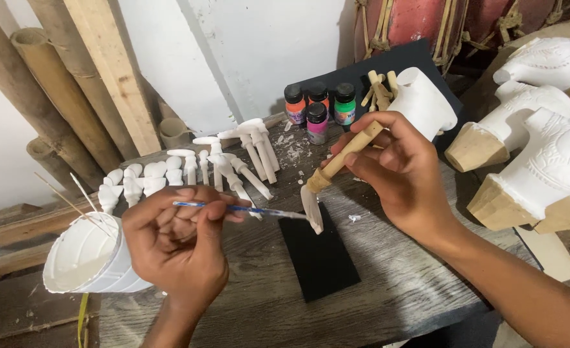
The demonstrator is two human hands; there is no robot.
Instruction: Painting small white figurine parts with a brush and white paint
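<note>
My left hand [175, 241] holds a thin blue paintbrush [246, 209] and, against the palm, a white-coated cup [88, 261] tilted on its side. The brush tip touches the white-painted end of a small carved wooden piece [340, 161]. My right hand [398, 171] grips that piece by its bare wooden handle, above a black rectangular sheet [317, 258] on the worn wooden table [388, 290].
A row of white-painted carved pieces [188, 167] lies at the table's back. Several small paint bottles [317, 106] stand behind, beside a white torso-like piece [423, 103] and bare wooden sticks. Large white carved figures [542, 154] crowd the right. Bamboo poles [47, 96] lean at left.
</note>
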